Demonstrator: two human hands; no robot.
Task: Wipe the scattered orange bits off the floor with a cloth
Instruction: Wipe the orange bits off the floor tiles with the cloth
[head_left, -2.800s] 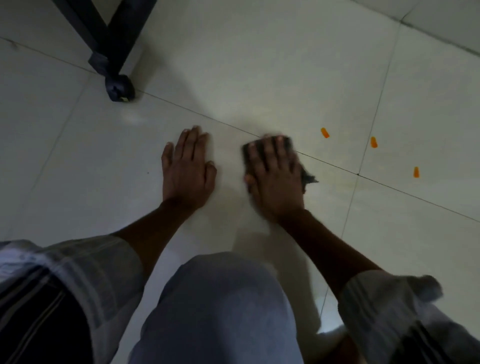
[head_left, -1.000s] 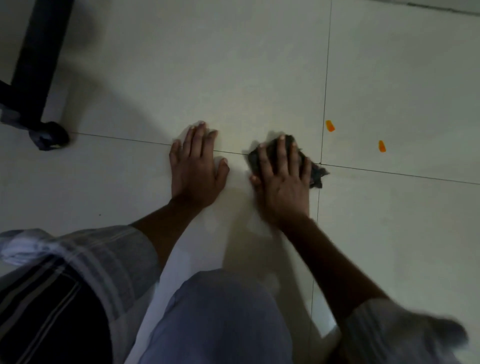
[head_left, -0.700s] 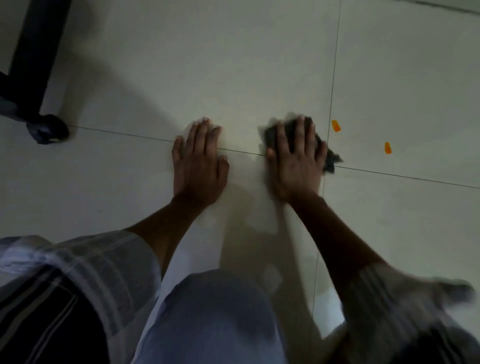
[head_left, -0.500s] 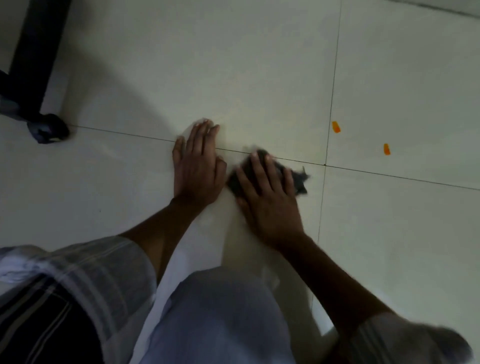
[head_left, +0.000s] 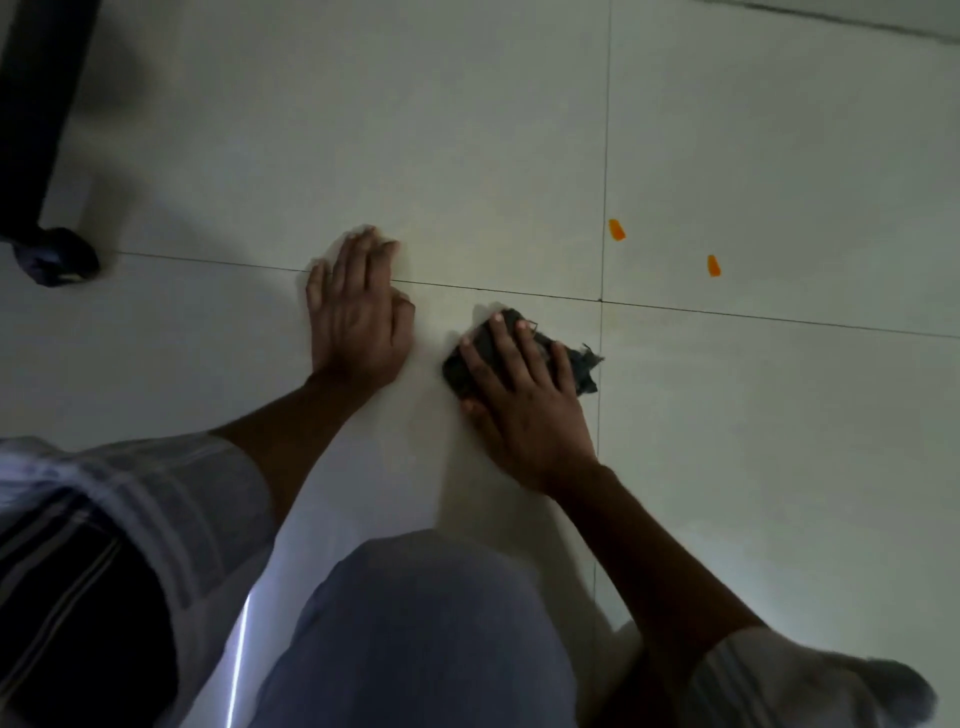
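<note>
My right hand (head_left: 524, 405) presses flat on a dark crumpled cloth (head_left: 582, 364) against the pale tiled floor (head_left: 467, 130), fingers spread over it, just below a tile seam. Two orange bits lie beyond the cloth to the upper right: one (head_left: 616, 229) beside the vertical seam, the other (head_left: 714, 265) further right. My left hand (head_left: 358, 312) rests palm down on the floor to the left of the cloth, fingers together, holding nothing.
A dark furniture leg with a rounded foot (head_left: 54, 254) stands at the far left. My knee in light trousers (head_left: 431, 639) fills the bottom centre. Open tiles stretch away to the right and far side.
My right hand swept the cloth up toward the nearer orange bit, then back down and left, and now sits slightly right of that. Left hand stayed planted.
</note>
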